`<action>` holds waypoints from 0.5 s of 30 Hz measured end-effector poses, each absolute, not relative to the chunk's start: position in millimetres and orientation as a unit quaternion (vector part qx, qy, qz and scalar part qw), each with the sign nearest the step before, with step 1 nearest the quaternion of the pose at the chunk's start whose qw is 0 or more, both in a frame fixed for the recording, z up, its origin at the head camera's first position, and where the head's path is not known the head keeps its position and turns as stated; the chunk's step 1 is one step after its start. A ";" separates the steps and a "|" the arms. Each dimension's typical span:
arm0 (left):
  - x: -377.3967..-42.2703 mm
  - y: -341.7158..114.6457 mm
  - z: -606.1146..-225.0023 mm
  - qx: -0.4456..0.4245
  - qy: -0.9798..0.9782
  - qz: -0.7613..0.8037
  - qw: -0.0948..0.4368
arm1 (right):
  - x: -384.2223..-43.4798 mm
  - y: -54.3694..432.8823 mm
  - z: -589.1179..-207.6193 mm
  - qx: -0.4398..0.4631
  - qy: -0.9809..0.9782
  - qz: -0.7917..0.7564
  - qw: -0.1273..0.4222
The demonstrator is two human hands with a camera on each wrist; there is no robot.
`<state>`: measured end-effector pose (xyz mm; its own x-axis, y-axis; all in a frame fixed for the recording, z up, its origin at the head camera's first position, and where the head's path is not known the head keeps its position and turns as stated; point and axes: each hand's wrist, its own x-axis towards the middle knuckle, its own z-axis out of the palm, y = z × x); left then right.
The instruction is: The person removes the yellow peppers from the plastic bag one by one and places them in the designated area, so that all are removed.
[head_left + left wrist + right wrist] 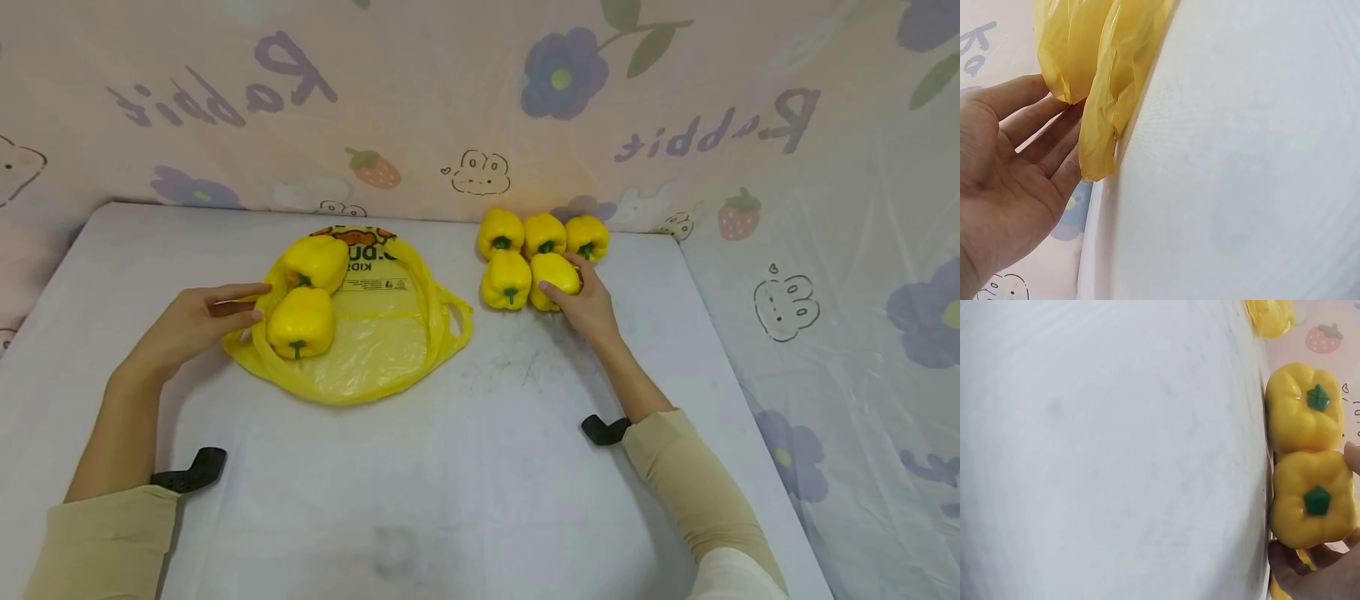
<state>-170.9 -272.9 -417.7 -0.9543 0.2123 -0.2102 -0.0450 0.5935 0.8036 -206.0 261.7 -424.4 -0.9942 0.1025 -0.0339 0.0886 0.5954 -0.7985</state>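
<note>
My right hand (588,304) grips a yellow bell pepper (553,279) with thumb and fingers on its sides. In the right wrist view this pepper (1313,500) shows its green stem, beside another yellow pepper (1304,409). On the left, a yellow plastic bag (382,342) lies spread with its mouth wide. Two bell peppers, one upper (318,262) and one lower (302,321), sit inside along its left side. My left hand (195,321) is at the bag's left rim, its fairly straight fingers against the plastic (1100,106) in the left wrist view.
Several more yellow peppers are grouped around the held one, including a front-left one (506,281) and a back-row one (587,237). They stand near the back edge of the white table (480,483). A patterned curtain (420,108) hangs behind it.
</note>
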 end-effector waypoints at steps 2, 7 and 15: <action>-171.0 -272.9 -417.4 0.047 0.881 0.448 0.145 | -206.5 261.5 -424.2 -0.053 -0.895 0.444 0.006; -172.1 -273.0 -416.2 0.046 0.881 0.446 0.150 | -206.6 262.2 -423.1 -0.044 -0.897 0.440 0.006; -173.4 -274.0 -415.4 0.044 0.883 0.442 0.152 | -209.3 262.3 -420.7 -0.021 -0.878 0.477 0.037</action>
<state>-173.4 -274.0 -415.4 -0.9498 0.2117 -0.2303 -0.0576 0.6052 0.7940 -209.3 262.3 -420.7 -0.9964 0.0721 0.0443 0.0021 0.5439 -0.8391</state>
